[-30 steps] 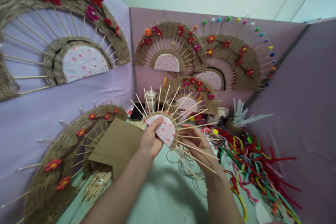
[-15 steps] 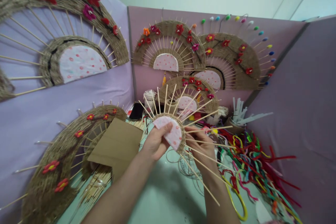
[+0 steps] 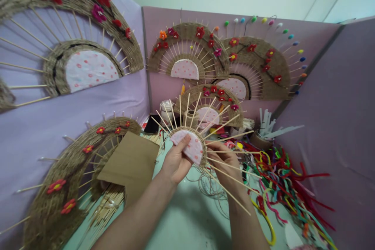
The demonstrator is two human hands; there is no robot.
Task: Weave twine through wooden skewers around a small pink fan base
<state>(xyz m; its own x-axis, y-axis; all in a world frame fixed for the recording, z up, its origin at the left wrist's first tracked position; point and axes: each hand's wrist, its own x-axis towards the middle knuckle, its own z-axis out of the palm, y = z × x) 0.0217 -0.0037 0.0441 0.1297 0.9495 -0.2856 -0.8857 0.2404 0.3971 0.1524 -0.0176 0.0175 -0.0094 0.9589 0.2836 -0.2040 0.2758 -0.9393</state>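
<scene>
My left hand (image 3: 177,162) grips a small half-round fan frame, its thumb on the pink-dotted fabric face (image 3: 191,149) and its fingers behind. Brown twine (image 3: 204,148) is wound in a narrow band round the curved rim, and thin wooden sticks (image 3: 231,138) fan out from it. Close to the right side of that rim is my right hand (image 3: 224,162), its fingers bent behind several sticks. The sticks partly cover its fingertips, so I cannot make out what they pinch. Loose loops of twine (image 3: 206,183) lie on the table below the hands.
Finished twine fans with red flowers (image 3: 187,31) stand against the partitions. A cardboard piece (image 3: 131,164) and bundled sticks (image 3: 108,203) lie at left. Coloured pipe cleaners (image 3: 287,187) heap at right, near a holder of white sticks (image 3: 265,129). A twine spool (image 3: 191,119) stands behind the frame.
The fan frame has turned slightly and tilted, so its sticks point a little differently and their upper tips sit further left. Both hands keep nearly the same places.
</scene>
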